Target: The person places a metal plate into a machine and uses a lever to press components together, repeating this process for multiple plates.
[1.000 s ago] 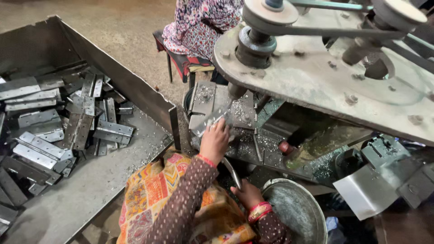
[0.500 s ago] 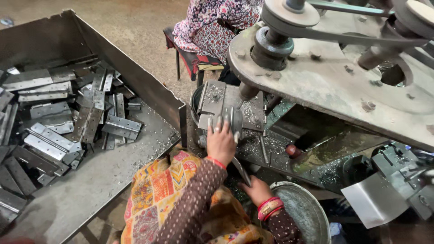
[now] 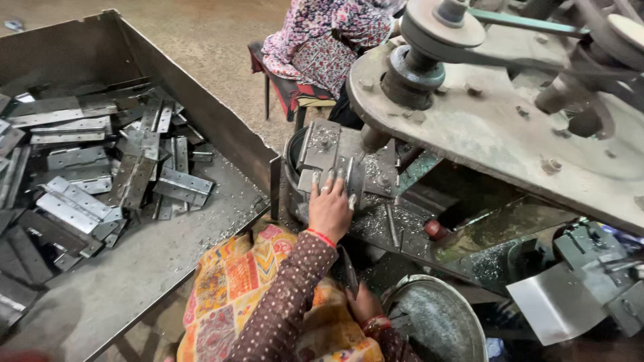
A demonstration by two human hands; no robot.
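My left hand [image 3: 330, 209] reaches forward onto the machine bed [image 3: 402, 224], with its fingers laid over a small grey metal hinge plate [image 3: 349, 175] that it presses against the fixture [image 3: 322, 144]. My right hand [image 3: 365, 305] is low by my lap, closed around a dark lever handle [image 3: 349, 268]; most of this hand is hidden by my dotted sleeve and patterned cloth.
A large steel bin [image 3: 221, 127] on the left holds several hinge plates [image 3: 134, 167]. A round metal bucket [image 3: 436, 322] stands at the lower right. The machine's pulley plate and belt [image 3: 483, 114] overhang the bed. Another person in floral clothing [image 3: 322, 47] sits beyond the machine.
My left hand stays on the plate at the fixture, fingers now stretched further over it. The right hand holds its low place. The view has shifted slightly.
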